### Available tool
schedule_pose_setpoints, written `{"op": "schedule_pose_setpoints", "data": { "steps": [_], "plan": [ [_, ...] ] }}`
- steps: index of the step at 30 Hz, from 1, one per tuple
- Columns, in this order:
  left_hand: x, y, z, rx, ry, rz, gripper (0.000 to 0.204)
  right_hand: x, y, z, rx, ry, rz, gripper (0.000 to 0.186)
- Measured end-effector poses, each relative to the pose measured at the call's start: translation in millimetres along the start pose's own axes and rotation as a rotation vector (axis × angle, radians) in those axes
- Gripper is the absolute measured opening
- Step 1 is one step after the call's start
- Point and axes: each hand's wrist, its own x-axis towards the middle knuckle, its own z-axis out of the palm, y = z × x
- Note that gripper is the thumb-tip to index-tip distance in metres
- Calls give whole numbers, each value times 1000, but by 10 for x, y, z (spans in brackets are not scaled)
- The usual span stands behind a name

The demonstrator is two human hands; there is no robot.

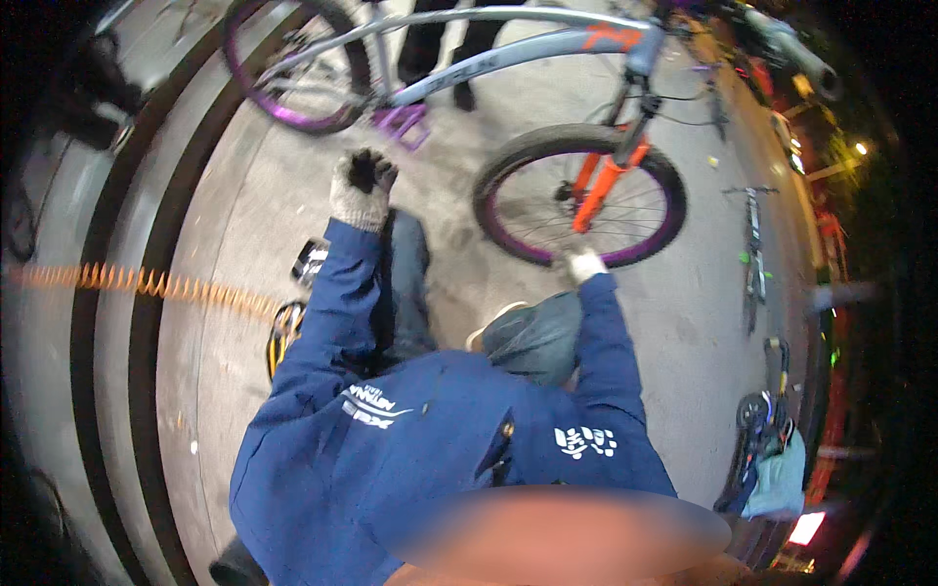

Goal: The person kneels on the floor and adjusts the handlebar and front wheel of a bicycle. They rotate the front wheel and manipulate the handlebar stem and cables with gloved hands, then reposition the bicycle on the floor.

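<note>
A grey-blue bicycle (pixel 469 70) with purple rims and an orange fork (pixel 593 186) stands across the far side in front of me. My right hand (pixel 583 264), in a pale glove, is at the near bottom of its front wheel (pixel 495 210), fingers closed against the tyre. My left hand (pixel 362 188), in a grey knit glove, is raised below the rear wheel (pixel 337 117), apart from it. Its fingers are curled around a dark patch; whether that is an object or the glove's palm is unclear. A purple pedal (pixel 403 125) hangs just beyond this hand.
An orange coiled hose (pixel 156 283) runs in from the left to a black and yellow item (pixel 283 337) by my left arm. Steps (pixel 127 293) lie on the left. A person's dark legs (pixel 422 39) stand behind the bicycle. Another bike (pixel 752 254) is on the right, near a light-blue cloth (pixel 779 479).
</note>
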Motion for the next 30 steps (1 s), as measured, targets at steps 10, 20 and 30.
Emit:
{"op": "schedule_pose_setpoints", "data": {
  "steps": [10, 20, 30],
  "plan": [
    [-2173, 489, -1935, 334, 685, -85, 26, -198, 48, -241, 771, 23, 563, 43],
    [-3426, 511, -2617, 312, 919, -269, 31, -215, -134, -435, 1075, 25, 599, 47],
    [-3416, 513, -2728, 322, 922, -295, 29, 0, -120, -423, 880, 50, 491, 48]
  ]
}}
